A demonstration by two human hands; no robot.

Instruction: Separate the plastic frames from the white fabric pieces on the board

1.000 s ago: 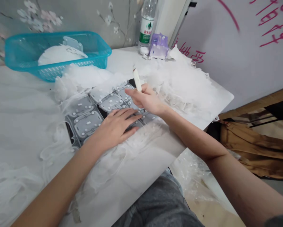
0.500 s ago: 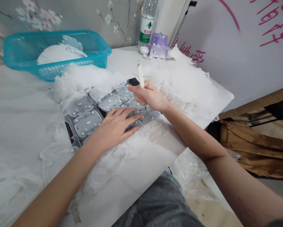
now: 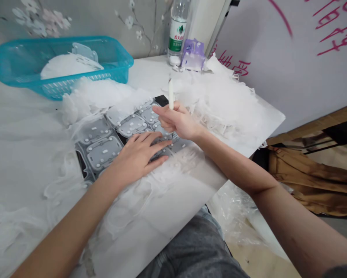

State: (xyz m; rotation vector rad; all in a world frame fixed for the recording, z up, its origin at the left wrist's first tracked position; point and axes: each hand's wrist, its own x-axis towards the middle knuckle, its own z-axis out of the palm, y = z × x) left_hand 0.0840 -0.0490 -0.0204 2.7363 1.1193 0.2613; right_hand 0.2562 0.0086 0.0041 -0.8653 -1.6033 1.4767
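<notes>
A sheet of grey moulded pads (image 3: 104, 152) with white dots lies on the white table (image 3: 167, 204). My left hand (image 3: 138, 154) rests flat on the sheet's near right part, fingers stretched out. My right hand (image 3: 176, 121) is closed round a slim white tool (image 3: 170, 94), which stands nearly upright above the sheet's far right corner. The tool's lower tip is hidden by my fingers.
A teal basket (image 3: 60, 61) with white material stands at the back left. Heaps of thin white trimmings (image 3: 222, 100) lie right of and behind the sheet. A water bottle (image 3: 176, 33) and a purple tissue pack (image 3: 193, 55) stand at the back. The table edge runs diagonally near my lap.
My right hand has tilted the white tool from leaning left to nearly upright and shifted slightly. My left hand has stayed flat on the sheet.
</notes>
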